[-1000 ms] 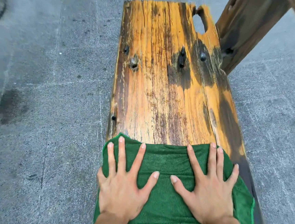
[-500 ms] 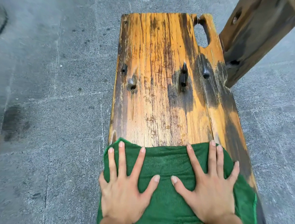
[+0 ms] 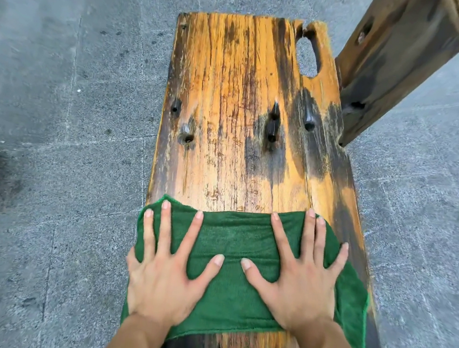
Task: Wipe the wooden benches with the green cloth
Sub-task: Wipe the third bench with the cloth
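Cloth point(image 3: 234, 235) was laid flat across the near part of the bench point(image 3: 230, 90), long side crosswise to the plank. It was draped a little over both side edges, more so on the right.

Cloth was pinned by both hands. Left hand point(image 3: 163, 279) was set on the left half and right hand point(image 3: 301, 288) on the right half. Palms were down and fingers straight and spread; nothing was gripped, only pressed. Thumbs were pointed at each other and kept apart, with a strip of cloth showing between them.

Key relation: the bench's long axis was run straight away from the person, in line with the fingers. All bare plank was left ahead of the cloth's front edge, out to the far end with its oval cutout point(image 3: 308, 55). A short strip of wood was exposed behind the cloth, between the wrists. Fingertips of both hands were lined up about level at that front edge, so neither hand was placed nearer the far end.

Judged: a straight two-handed push along the grain was called for. Knot holes point(image 3: 272, 127) lay mid-plank in that path, so snagging was considered possible.

A second timber point(image 3: 384, 76) was seen off the far right corner, and stone paving point(image 3: 60, 131) all around.
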`<state>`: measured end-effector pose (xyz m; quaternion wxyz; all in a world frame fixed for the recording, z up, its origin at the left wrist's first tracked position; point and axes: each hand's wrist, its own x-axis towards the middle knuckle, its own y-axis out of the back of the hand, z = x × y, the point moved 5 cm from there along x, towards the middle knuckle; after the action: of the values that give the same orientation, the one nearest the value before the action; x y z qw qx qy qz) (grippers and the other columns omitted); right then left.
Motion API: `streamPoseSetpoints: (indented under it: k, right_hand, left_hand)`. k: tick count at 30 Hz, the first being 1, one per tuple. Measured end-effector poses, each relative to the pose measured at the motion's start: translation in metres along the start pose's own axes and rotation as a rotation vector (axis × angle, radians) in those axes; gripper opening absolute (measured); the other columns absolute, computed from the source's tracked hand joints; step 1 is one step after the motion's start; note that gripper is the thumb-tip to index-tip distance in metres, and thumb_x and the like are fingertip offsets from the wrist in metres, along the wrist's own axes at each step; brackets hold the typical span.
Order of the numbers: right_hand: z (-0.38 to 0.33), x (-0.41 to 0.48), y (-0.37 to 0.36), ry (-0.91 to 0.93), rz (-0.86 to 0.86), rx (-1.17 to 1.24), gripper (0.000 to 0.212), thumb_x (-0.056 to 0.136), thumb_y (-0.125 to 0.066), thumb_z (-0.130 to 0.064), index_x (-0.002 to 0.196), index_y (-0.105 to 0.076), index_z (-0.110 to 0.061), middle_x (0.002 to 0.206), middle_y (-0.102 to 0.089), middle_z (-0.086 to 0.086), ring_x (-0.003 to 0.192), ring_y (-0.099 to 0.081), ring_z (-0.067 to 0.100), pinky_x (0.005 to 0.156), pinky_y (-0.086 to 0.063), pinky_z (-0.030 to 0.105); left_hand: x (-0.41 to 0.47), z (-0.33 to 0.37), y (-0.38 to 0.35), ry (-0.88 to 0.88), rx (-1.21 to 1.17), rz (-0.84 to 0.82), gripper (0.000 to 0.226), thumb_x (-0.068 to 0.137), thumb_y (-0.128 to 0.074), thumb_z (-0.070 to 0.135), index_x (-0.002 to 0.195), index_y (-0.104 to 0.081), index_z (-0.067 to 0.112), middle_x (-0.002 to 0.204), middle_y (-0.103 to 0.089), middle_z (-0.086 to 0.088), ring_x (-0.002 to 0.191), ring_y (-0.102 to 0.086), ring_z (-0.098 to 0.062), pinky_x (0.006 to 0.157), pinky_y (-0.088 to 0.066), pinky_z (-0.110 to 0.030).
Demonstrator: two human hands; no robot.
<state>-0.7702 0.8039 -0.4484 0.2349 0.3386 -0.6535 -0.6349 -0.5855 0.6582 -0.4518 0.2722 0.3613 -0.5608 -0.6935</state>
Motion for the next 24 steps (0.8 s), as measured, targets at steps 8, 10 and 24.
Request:
streamPoseSetpoints:
  k: [8, 10, 24]
  right_hand:
    - [-0.001, 0.026, 0.003, -0.003, -0.006, 0.023, 0.096, 0.084, -0.022, -0.097, 0.165, -0.006, -0.049, 0.176, -0.001, 0.016, 0.163, -0.002, 0.034, 0.118, -0.008, 0.079]
    - [-0.001, 0.038, 0.004, 0.000, -0.001, 0.027, 0.095, 0.084, -0.020, -0.098, 0.164, -0.003, -0.050, 0.176, 0.000, 0.016, 0.163, 0.002, 0.032, 0.119, -0.006, 0.079]
    - [-0.006, 0.121, 0.011, -0.010, -0.025, 0.038, 0.095, 0.079, -0.006, -0.101, 0.159, 0.016, -0.055, 0.175, 0.014, 0.012, 0.162, 0.016, 0.028, 0.120, 0.002, 0.076]
  left_hand:
    - [0.020, 0.002, 0.005, 0.022, -0.022, -0.011, 0.078, 0.089, -0.012, 0.090, 0.158, 0.008, 0.059, 0.173, 0.021, 0.000, 0.160, 0.016, -0.030, 0.109, -0.037, -0.068]
    - [0.031, 0.002, 0.007, 0.021, -0.023, 0.001, 0.078, 0.088, -0.010, 0.090, 0.157, 0.011, 0.060, 0.172, 0.025, 0.001, 0.159, 0.019, -0.029, 0.110, -0.036, -0.068]
    - [0.108, 0.004, 0.019, 0.027, -0.022, 0.047, 0.076, 0.088, -0.007, 0.091, 0.156, 0.011, 0.062, 0.174, 0.019, 0.001, 0.160, 0.016, -0.029, 0.110, -0.036, -0.068]
